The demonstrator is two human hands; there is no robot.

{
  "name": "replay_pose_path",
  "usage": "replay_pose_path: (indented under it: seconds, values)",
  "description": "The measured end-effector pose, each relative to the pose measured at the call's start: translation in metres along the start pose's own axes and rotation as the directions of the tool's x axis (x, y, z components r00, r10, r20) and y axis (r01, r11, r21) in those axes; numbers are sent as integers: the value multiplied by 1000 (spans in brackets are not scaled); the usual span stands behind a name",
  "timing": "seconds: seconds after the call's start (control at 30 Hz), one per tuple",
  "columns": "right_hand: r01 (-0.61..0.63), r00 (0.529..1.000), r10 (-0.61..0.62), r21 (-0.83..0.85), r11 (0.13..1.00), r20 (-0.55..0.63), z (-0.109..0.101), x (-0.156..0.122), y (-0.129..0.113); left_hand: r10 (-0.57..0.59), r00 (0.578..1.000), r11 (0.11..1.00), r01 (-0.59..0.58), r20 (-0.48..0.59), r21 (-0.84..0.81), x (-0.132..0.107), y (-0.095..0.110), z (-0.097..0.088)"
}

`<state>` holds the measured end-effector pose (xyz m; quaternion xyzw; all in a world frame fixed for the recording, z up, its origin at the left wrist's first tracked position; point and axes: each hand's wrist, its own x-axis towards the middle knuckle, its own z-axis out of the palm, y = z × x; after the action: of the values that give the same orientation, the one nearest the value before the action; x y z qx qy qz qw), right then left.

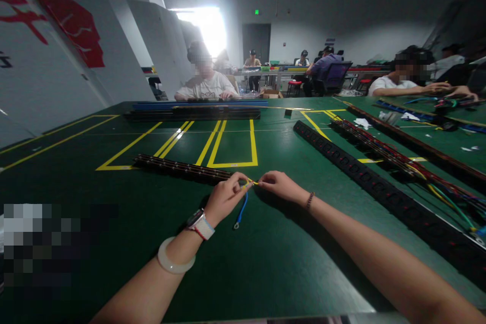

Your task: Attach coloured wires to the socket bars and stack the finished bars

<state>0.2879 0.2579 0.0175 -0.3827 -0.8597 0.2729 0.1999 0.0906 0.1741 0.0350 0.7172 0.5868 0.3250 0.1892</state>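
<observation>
Pinching a yellow wire (255,183) over a green table (266,273)

Closest is a white bangle (176,259), then a watch (200,223). A blue wire (243,206) with a metal ring (236,226) on its end points back from beside the left hand (227,195). The left fingers press together on the yellow wire, and the right hand (283,187) pinches it too, just beside them. The wire is near the right end of a long dark strip (182,167) with shiny bars. Off to the right lies a black power strip (355,167), with bunched colored wires (398,159) beside it. Farther away, yellow tape (235,165) makes boxes. Past those lies a blue bar (163,105), and a person (208,85) in white sits behind it.
</observation>
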Motion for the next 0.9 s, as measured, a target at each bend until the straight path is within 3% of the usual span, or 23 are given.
replay_pose_path:
  seconds: [0.13,0.23,0.47,0.57,0.77,0.9]
  values:
    - [-103,993,96,118,988,69,0,-1,-4,18,990,936,-67,143,345,-2,8,1]
    - [-150,986,140,125,981,89,0,-4,-10,-8,983,904,-70,181,421,-2,8,5]
    - [-93,984,99,-42,995,151,0,-10,-30,-101,988,963,68,115,261,-1,3,12]
    - [-93,982,103,-71,993,161,1,-9,-31,-75,992,980,55,102,189,-2,4,12]
    - [-97,993,97,-9,995,73,5,-7,-23,-15,997,989,2,81,150,-4,3,13]
    - [-15,1000,15,-36,999,-4,7,-6,-20,-140,985,990,138,105,32,-3,0,16]
